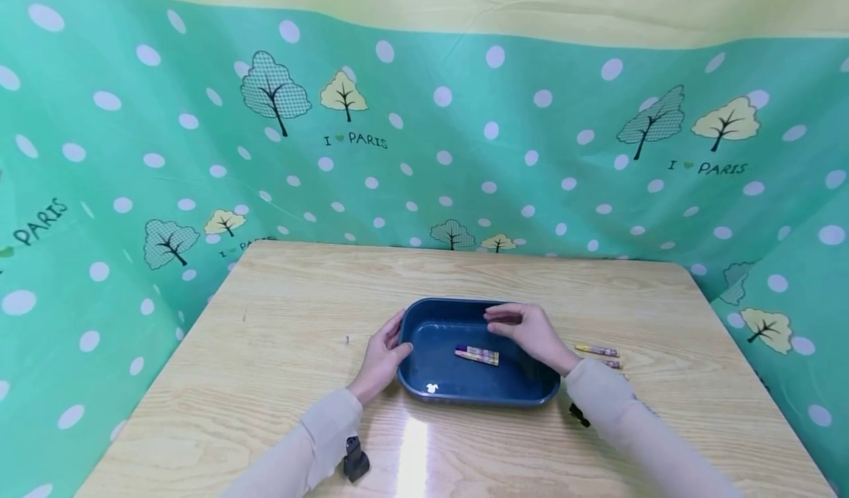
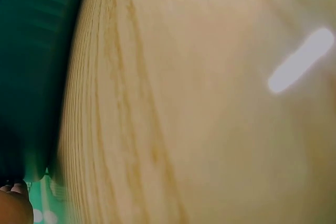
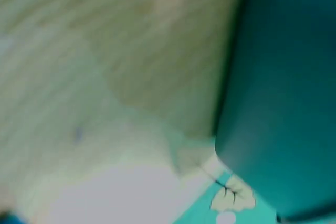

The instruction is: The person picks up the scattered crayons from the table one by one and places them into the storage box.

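A dark blue rounded tray (image 1: 458, 393) sits on the wooden table. My left hand (image 1: 379, 358) grips its left rim, thumb over the edge and fingers along the outside. Inside lie two wrapped crayons (image 1: 477, 355) side by side, one with a purple tip. Over the tray's right half hovers my right hand (image 1: 527, 330), fingers loosely bent, with a gap between thumb and forefinger and nothing visible in it. The left wrist view catches the tray's outer wall (image 2: 37, 66) and a bit of the left hand (image 2: 14, 203); the right wrist view shows the wall (image 3: 283, 93) too.
More crayons (image 1: 598, 351) lie on the table (image 1: 285, 380) right of the tray, partly covered by the right sleeve (image 1: 600, 395). A small white mark (image 1: 432, 388) is on the tray's floor. Behind the table hangs a green dotted cloth (image 1: 424, 115).
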Demonstrator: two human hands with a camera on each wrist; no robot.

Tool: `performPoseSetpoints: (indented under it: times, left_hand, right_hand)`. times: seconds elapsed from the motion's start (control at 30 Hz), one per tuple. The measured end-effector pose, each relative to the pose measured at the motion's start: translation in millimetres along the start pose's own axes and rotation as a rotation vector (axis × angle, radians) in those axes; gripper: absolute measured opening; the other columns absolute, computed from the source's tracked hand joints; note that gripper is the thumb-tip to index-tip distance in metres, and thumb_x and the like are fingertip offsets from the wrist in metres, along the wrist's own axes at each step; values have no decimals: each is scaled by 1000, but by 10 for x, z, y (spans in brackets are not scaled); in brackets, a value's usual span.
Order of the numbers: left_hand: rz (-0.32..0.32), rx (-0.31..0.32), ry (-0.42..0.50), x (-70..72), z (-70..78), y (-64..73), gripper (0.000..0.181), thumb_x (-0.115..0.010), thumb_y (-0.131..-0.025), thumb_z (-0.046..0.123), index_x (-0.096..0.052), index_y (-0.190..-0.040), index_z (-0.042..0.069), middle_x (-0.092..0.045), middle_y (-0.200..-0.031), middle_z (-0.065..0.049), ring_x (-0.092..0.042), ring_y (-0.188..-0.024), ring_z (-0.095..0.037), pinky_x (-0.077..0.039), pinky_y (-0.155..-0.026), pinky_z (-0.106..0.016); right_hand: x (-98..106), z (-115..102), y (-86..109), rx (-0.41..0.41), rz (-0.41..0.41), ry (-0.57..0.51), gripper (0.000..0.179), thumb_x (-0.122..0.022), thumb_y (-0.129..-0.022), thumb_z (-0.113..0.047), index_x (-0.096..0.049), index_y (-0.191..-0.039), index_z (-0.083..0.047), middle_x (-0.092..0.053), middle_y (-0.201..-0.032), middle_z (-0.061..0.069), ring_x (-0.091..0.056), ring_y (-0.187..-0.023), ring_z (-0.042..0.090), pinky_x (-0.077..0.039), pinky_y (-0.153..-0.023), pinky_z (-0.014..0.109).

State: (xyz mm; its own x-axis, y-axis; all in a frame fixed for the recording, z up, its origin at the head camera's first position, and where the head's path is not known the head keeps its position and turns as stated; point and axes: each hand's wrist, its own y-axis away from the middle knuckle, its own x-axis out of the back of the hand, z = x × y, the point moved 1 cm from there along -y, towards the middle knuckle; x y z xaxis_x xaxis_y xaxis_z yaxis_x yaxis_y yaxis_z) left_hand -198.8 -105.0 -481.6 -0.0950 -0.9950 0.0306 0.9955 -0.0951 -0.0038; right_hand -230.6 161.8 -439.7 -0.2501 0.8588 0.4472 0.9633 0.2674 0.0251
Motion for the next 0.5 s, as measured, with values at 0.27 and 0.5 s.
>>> performPoseSetpoints:
  times: [0.27, 0.5]
  left_hand:
    - [7, -1, 13, 17, -12, -19, 64, -49, -82, -7, -29, -142, 0, -28, -146, -22, -30, -133, -34, -29, -109, -40]
    - [-12, 36, -17, 10, -31, -19, 64, -49, -83, -5, -29, -143, 4, -27, -148, -19, -30, -134, -33, -31, -107, -38]
  right_hand:
    - [435, 62, 96, 28, 71, 3, 38, -66, -83, -26, -64, -115, -6, -65, -113, 13, -65, -96, 9, -55, -81, 21]
    - [846, 323, 255, 4, 133, 65, 43, -66, -83, -32, -62, -117, -5, -66, -112, 10, -62, -90, -4, -54, -77, 14]
